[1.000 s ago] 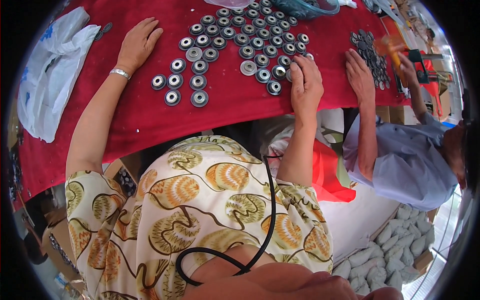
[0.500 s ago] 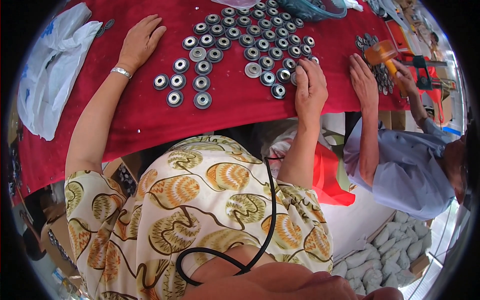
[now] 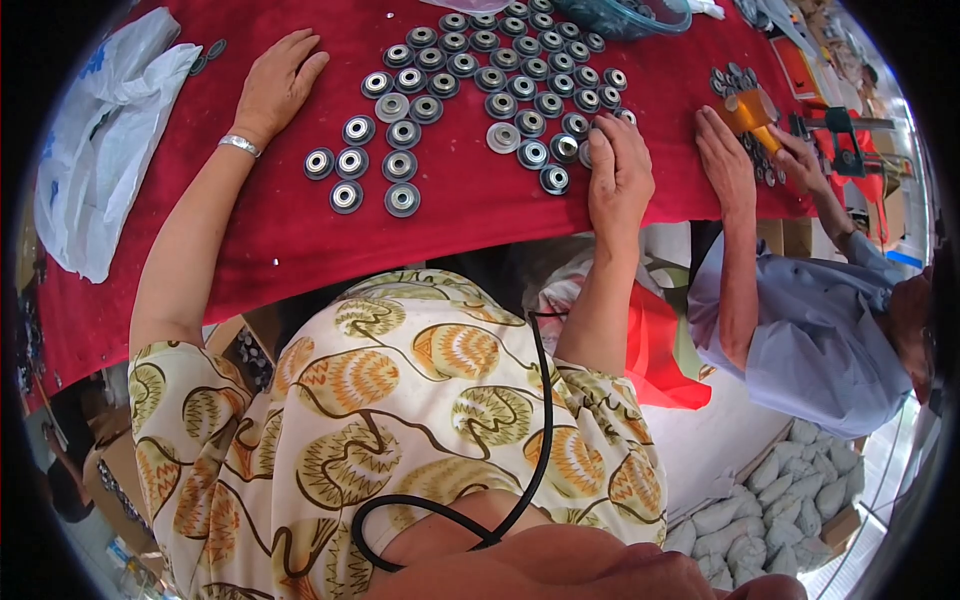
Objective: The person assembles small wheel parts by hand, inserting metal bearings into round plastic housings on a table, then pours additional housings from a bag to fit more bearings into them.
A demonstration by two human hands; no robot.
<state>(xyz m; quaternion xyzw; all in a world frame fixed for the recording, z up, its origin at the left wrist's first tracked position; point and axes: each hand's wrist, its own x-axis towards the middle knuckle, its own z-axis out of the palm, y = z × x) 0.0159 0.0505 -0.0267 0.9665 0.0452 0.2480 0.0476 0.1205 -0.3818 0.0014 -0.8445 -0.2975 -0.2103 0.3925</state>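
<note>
My left hand (image 3: 280, 85), with a silver bracelet at the wrist, lies flat on the red cloth (image 3: 270, 215). Its fingers are stretched out and hold nothing. Many round metal flanged bearing wheels (image 3: 402, 198) are spread over the cloth between my hands. At the right edge of this group rests my right hand (image 3: 620, 170), its fingers loosely bent and open. One wheel (image 3: 585, 153) is partly covered by the right thumb, and another (image 3: 626, 116) shows just past the fingertips. What lies under the right palm is hidden.
At right a co-worker holds an orange mallet (image 3: 750, 112); the co-worker's other hand (image 3: 725, 160) lies close to my right hand. Small metal parts (image 3: 735, 78) are heaped beside the mallet. A blue plastic bowl (image 3: 640, 20) stands at the back, and a white plastic bag (image 3: 110, 150) at far left.
The co-worker's mallet has shifted and turned, moving slightly left and down over the small parts. Both my hands stay where they were; the view has moved very slightly.
</note>
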